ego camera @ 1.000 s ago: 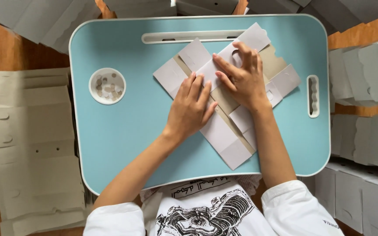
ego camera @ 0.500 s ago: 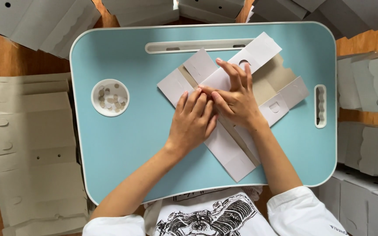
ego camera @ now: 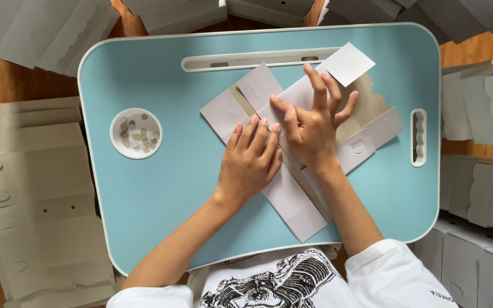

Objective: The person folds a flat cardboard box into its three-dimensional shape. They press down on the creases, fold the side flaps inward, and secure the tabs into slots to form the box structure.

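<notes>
A flat card box blank [ego camera: 292,142], white on one side and brown on the other, lies in the middle of the blue lap table [ego camera: 161,205], a bit to the right. It looks like it is being folded. The left hand [ego camera: 249,165] lies flat and open on the near part, pressing it down. The right hand [ego camera: 312,128] is just beside it, touching it, fingers spread wide on the far flap; it grips nothing. To fold well, I think the flat hand should hold the card so it cannot slide, and the other should rub along the line so the fold is sharp. A small white cup [ego camera: 136,133] with paper dots sits on the left. Stacks of more blanks [ego camera: 35,188] lie on the floor around the table
</notes>
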